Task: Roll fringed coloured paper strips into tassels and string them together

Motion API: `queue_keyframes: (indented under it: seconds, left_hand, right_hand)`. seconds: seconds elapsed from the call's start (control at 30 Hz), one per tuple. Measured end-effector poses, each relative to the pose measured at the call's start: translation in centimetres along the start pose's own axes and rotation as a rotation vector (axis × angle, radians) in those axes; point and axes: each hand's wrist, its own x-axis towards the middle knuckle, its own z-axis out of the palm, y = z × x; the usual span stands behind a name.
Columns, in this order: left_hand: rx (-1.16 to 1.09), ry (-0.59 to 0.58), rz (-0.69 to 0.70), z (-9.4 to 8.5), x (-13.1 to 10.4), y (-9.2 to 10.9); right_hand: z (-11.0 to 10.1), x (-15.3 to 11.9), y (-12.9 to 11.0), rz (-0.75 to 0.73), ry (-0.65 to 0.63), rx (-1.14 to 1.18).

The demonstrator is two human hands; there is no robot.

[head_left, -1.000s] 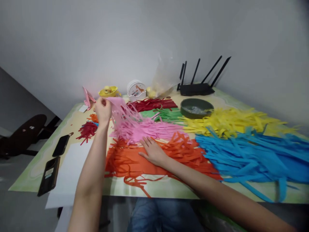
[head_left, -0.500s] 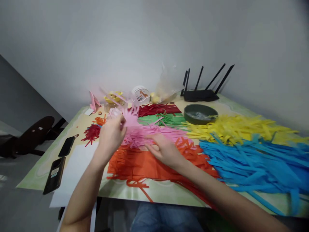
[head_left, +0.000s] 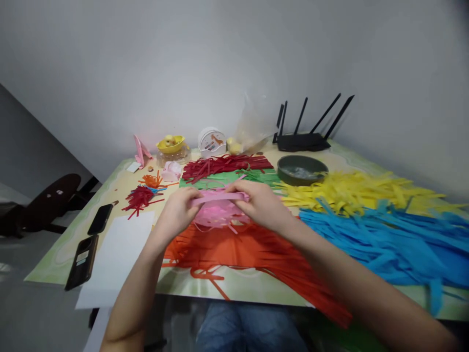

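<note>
A flat band of pink fringed paper is stretched between my two hands, its cut strips hanging below the band. My left hand pinches the left end between thumb and fingers. At the right end, my right hand grips the same band with its fingers closed. Under the hands lies orange fringed paper, spread along the front of the table. Green fringed paper and dark red fringed paper lie just beyond them.
Yellow fringe and blue fringe cover the right side. A dark green bowl and a black router stand behind. On the left are phones, white paper and small tassels. A yellow dish sits at the back.
The left hand has come down and the right hand has risen to meet it. The pink paper, blurred and raised at the left before, is now held level between both hands.
</note>
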Motion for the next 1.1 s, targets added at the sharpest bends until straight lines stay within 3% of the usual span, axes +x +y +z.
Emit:
queue_keyframes:
  seconds: [0.1, 0.27, 0.47, 0.67, 0.87, 1.1]
  left_hand:
    - [-0.169, -0.009, 0.006, -0.4, 0.1, -0.4]
    - [-0.354, 0.117, -0.009, -0.1, 0.1, -1.1]
    - [-0.691, 0.121, -0.036, 0.0, -0.8, -2.1]
    - [-0.880, 0.102, -0.015, 0.0, -1.1, -3.2]
    - [-0.801, 0.070, 0.070, -0.8, -1.1, -2.8]
    - [-0.510, 0.073, -0.009, -1.6, -1.1, -2.1]
  right_hand:
    - [-1.7, 0.4, -0.4, 0.039, -0.076, 0.004]
    - [-2.5, 0.8, -0.1, 0.076, -0.097, 0.095]
    - [-2.8, 0.2, 0.9, -0.068, -0.047, 0.398]
    - [-3.1, -0.2, 1.0, -0.156, -0.061, 0.372]
    - [-4.0, 0.1, 1.2, -0.248, -0.139, 0.347]
    - [-5.3, 1.3, 1.1, -0.116, -0.262, 0.157]
